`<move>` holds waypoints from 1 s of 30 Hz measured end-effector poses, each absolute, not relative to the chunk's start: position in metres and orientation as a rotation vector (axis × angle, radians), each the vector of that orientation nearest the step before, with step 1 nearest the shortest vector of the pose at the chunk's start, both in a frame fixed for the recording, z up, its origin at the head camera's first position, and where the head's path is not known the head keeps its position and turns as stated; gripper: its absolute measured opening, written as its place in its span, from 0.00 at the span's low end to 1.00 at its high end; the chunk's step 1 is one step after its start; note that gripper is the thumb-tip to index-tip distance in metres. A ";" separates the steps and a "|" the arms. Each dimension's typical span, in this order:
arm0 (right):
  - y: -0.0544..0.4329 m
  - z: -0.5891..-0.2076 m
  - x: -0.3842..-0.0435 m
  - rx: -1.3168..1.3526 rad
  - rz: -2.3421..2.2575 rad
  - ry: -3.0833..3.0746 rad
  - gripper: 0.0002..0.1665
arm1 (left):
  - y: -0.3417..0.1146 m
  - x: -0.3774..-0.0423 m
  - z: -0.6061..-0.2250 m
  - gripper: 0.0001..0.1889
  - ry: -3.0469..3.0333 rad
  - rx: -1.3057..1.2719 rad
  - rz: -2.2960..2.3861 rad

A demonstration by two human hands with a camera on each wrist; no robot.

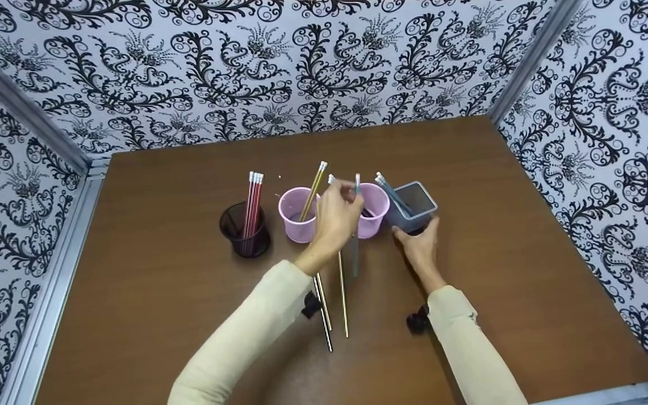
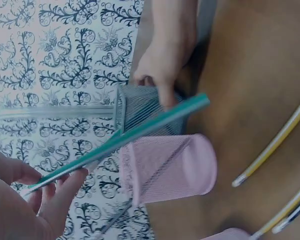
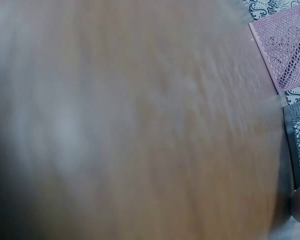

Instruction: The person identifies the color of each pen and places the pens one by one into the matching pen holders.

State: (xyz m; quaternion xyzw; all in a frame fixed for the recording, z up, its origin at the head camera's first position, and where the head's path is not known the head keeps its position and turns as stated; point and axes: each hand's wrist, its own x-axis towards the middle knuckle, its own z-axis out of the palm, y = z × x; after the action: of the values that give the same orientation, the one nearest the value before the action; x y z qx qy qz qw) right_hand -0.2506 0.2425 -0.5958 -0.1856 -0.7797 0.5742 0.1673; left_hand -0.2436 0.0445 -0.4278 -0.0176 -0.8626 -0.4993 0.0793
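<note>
My left hand (image 1: 336, 216) pinches a teal pencil (image 2: 140, 130) near its upper end, in front of the right pink mesh cup (image 1: 370, 228). In the head view the pencil hangs nearly upright, its lower end above the table. My right hand (image 1: 421, 247) grips the grey square mesh cup (image 1: 405, 223) low on its near side, thumb and fingers spread around it. Several blue-grey pencils (image 1: 394, 194) lean inside that cup. A dark pencil (image 2: 165, 167) stands in the right pink cup. The right wrist view is mostly blurred, with fingertips at its right edge.
Left of my hands stands another pink cup (image 1: 300, 232) with gold pencils (image 1: 314, 188). Farther left is a black mesh cup (image 1: 238, 243) holding several red pencils (image 1: 252, 202). Gold pencils (image 1: 343, 298) and a black pencil (image 1: 324, 323) lie on the brown table (image 1: 149, 281). Patterned walls (image 1: 262, 67) enclose it.
</note>
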 end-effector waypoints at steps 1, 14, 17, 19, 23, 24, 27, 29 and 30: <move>0.242 -0.596 -0.251 -0.524 1.634 -2.216 0.52 | 0.045 -0.246 -0.424 0.15 -2.556 -0.095 -1.508; 0.238 -0.599 -0.255 -0.475 1.637 -2.179 0.50 | 0.060 -0.274 -0.397 0.25 -2.322 -0.349 -1.610; 0.237 -0.598 -0.255 -0.459 1.660 -2.173 0.51 | 0.060 -0.282 -0.399 0.22 -2.259 -0.236 -1.660; 0.237 -0.597 -0.256 -0.455 1.671 -2.171 0.51 | 0.061 -0.285 -0.403 0.20 -2.208 -0.141 -1.715; 0.240 -0.598 -0.256 -0.441 1.677 -2.160 0.51 | 0.066 -0.287 -0.418 0.18 -2.145 -0.031 -1.786; 0.241 -0.598 -0.256 -0.439 1.675 -2.161 0.51 | 0.068 -0.287 -0.422 0.17 -2.144 -0.018 -1.792; 0.242 -0.598 -0.255 -0.432 1.671 -2.170 0.51 | 0.072 -0.285 -0.433 0.14 -2.172 -0.001 -1.774; 0.243 -0.598 -0.253 -0.447 1.666 -2.177 0.51 | 0.074 -0.284 -0.437 0.13 -2.197 -0.007 -1.760; 0.243 -0.599 -0.253 -0.454 1.664 -2.180 0.52 | 0.075 -0.283 -0.439 0.12 -2.207 -0.019 -1.753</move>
State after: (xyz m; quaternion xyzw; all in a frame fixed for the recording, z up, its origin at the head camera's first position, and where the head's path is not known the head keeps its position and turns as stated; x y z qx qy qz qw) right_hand -0.2528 0.2431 -0.5985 -0.1607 -0.7715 0.5887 0.1798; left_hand -0.2829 0.0751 -0.4391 -0.0066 -0.7728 -0.6139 0.1609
